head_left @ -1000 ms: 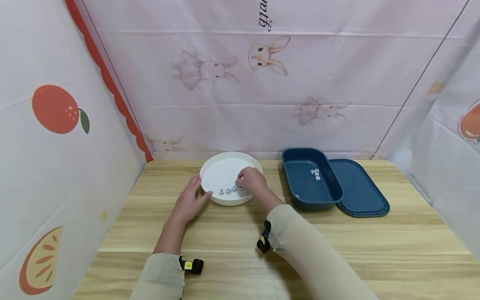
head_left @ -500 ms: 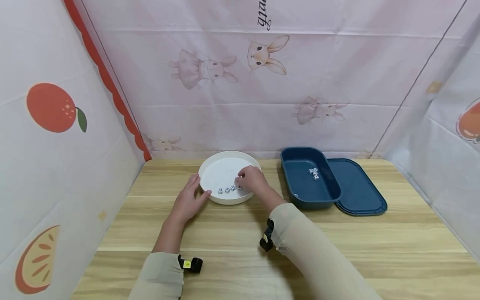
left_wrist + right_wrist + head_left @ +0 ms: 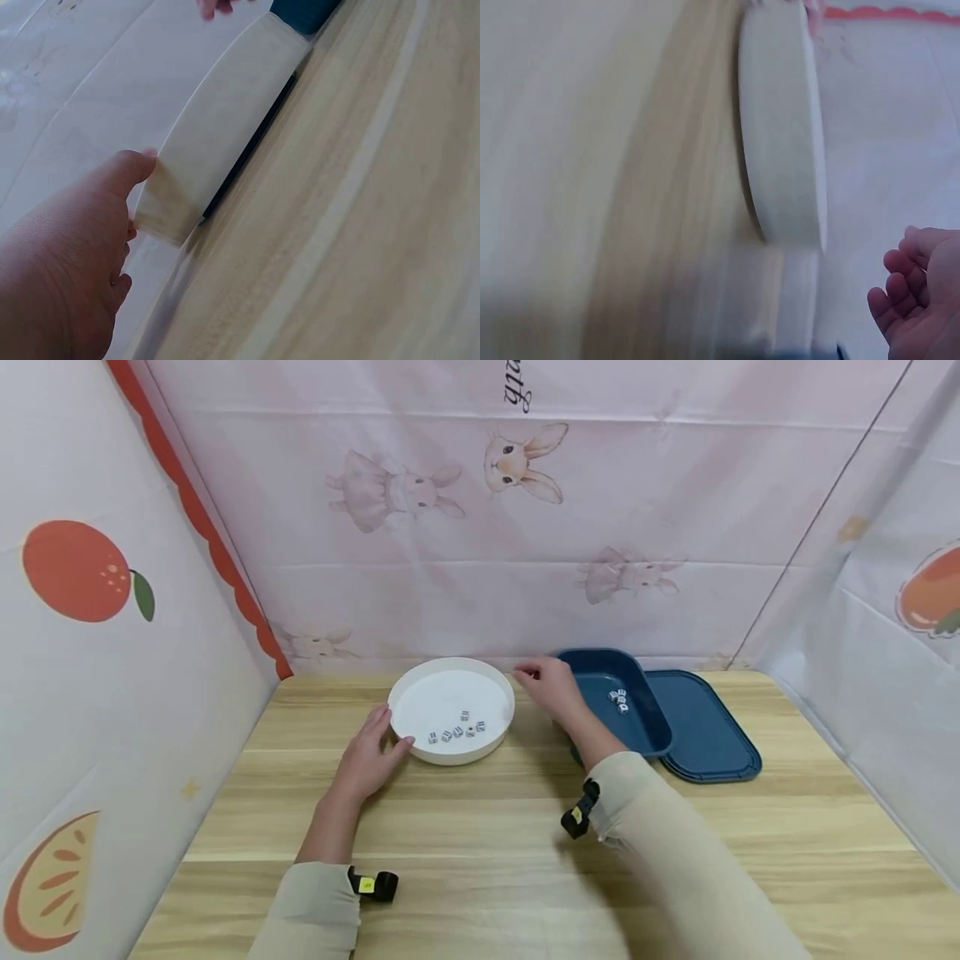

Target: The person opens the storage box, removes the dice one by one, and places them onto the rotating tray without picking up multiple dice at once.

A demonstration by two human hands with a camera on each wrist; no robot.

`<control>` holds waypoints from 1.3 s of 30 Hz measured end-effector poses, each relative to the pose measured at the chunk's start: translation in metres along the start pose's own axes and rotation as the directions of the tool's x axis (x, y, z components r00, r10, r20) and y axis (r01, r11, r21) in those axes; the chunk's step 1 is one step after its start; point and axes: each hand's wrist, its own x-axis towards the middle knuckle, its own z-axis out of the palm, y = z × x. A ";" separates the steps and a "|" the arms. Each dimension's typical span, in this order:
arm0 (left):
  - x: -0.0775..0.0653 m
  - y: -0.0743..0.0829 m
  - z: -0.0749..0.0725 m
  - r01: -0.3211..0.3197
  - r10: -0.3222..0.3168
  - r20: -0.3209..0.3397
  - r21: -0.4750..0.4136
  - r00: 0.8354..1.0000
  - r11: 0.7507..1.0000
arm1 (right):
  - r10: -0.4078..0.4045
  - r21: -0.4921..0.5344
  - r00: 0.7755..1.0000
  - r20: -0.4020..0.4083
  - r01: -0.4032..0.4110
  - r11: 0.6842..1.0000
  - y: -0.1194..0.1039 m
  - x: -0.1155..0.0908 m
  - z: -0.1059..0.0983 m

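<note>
A round white tray (image 3: 452, 757) stands on the table and holds several small white dice-like cubes (image 3: 458, 732) with dark marks. Most of them lie in a row near its front wall. My left hand (image 3: 367, 760) rests against the tray's left side; in the left wrist view the thumb (image 3: 135, 166) touches the rim. My right hand (image 3: 551, 689) is in the air between the tray and a dark blue box (image 3: 641, 731), partly over the box's left edge. In the right wrist view its fingers (image 3: 902, 294) are loosely curled and nothing shows in them.
Inside the blue box lie several more marked cubes (image 3: 621, 700). A flat blue lid (image 3: 701, 727) lies against the box's right side. Printed cloth walls (image 3: 450, 610) enclose the wooden table (image 3: 480, 843) at the back and both sides.
My right hand has let go of a cube in the tray and moved right, up to the blue box. The left hand stays at the tray. The head view has shifted slightly.
</note>
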 end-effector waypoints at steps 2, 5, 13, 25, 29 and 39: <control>0.000 -0.001 -0.002 0.000 0.000 -0.002 0.004 1.000 1.000 | -0.003 -0.018 0.999 -0.044 0.002 1.000 0.009 0.000 -0.014; 0.000 -0.003 -0.004 0.004 -0.004 -0.006 0.005 1.000 1.000 | 0.031 -0.053 0.997 -0.070 -0.035 0.998 0.027 0.000 -0.034; 0.000 -0.006 -0.006 0.008 -0.008 0.001 0.002 1.000 1.000 | 0.230 -0.348 0.971 0.061 -0.196 0.917 0.077 -0.009 -0.075; 0.000 -0.001 -0.002 -0.009 0.009 -0.003 -0.018 1.000 1.000 | 0.344 -0.545 0.924 0.167 -0.204 0.813 0.101 -0.013 -0.073; 0.001 0.000 0.000 -0.008 0.008 -0.002 -0.007 1.000 1.000 | 0.351 -0.549 0.922 0.163 -0.211 0.809 0.104 -0.015 -0.071; 0.003 0.001 0.000 -0.002 0.002 0.003 -0.002 1.000 1.000 | 0.341 -0.436 0.928 0.148 -0.249 0.865 0.110 -0.015 -0.070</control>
